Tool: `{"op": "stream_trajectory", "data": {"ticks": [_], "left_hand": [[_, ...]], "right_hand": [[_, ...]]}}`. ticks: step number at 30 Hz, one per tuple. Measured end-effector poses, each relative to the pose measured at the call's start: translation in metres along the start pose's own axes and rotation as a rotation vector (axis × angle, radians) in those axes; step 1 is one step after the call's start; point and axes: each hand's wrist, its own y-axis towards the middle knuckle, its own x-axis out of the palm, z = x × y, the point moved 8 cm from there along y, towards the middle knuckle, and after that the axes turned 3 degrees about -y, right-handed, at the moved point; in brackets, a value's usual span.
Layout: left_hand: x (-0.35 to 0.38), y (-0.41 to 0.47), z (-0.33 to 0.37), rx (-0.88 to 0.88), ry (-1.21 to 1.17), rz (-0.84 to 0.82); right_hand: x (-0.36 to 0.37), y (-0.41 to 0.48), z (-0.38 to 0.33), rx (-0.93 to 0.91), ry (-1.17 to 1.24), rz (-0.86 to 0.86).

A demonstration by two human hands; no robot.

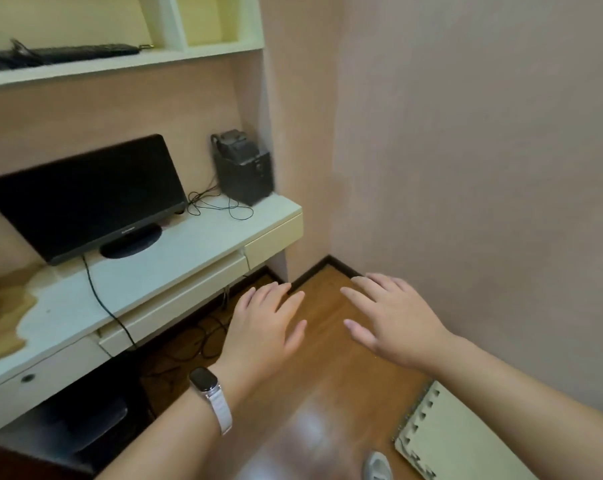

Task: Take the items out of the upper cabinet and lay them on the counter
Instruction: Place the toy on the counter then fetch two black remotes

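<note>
Both forearms are stretched forward over the wooden floor [328,341]. The left hand [262,323] and right hand [393,320] are held flat with fingers spread, and nothing is gripped. What seems to be a black keyboard [85,51] is seen lying on the upper shelf [120,65], well above the white counter [206,233], on which a monitor [85,195] is stood.

The left hand [263,327] has a smartwatch [204,379] at its wrist. The watch has a rounded rectangular case with a dark, glossy face and a silvery rim. Its strap [222,412] is white and looks ribbed or woven, with a metallic link where it joins the case. The right hand [393,323] shows short, plain nails. The left forearm [175,431] and right forearm [522,379] are bare as far as the picture's near edge.
</note>
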Motion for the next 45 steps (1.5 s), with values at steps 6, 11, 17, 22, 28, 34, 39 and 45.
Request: {"op": "stream_trajectory", "data": {"ticks": [6, 11, 17, 22, 28, 34, 39, 45], "left_hand": [[-0.005, 0.06, -0.03, -0.065, 0.113, 0.035], [-0.013, 0.138, -0.037, -0.124, 0.178, 0.058], [-0.019, 0.205, -0.037, -0.144, 0.237, 0.116], [-0.023, 0.233, -0.051, -0.171, 0.249, 0.142], [-0.028, 0.261, -0.091, -0.199, 0.287, 0.177], [-0.03, 0.296, -0.159, -0.22, 0.261, 0.216], [-0.029, 0.333, -0.231, -0.209, 0.227, 0.258], [-0.044, 0.388, -0.319, -0.167, 0.216, 0.351]], "right_hand": [[0.018, 0.078, 0.035, -0.088, 0.05, 0.029], [0.026, 0.138, 0.088, -0.124, 0.084, 0.045], [0.026, 0.2, 0.14, -0.171, 0.104, 0.096], [0.029, 0.242, 0.159, -0.208, 0.143, 0.122], [0.041, 0.296, 0.16, -0.239, 0.158, 0.117], [0.051, 0.365, 0.145, -0.254, 0.144, 0.099], [0.06, 0.44, 0.129, -0.247, 0.089, 0.103], [0.053, 0.546, 0.107, -0.223, 0.061, 0.202]]}}
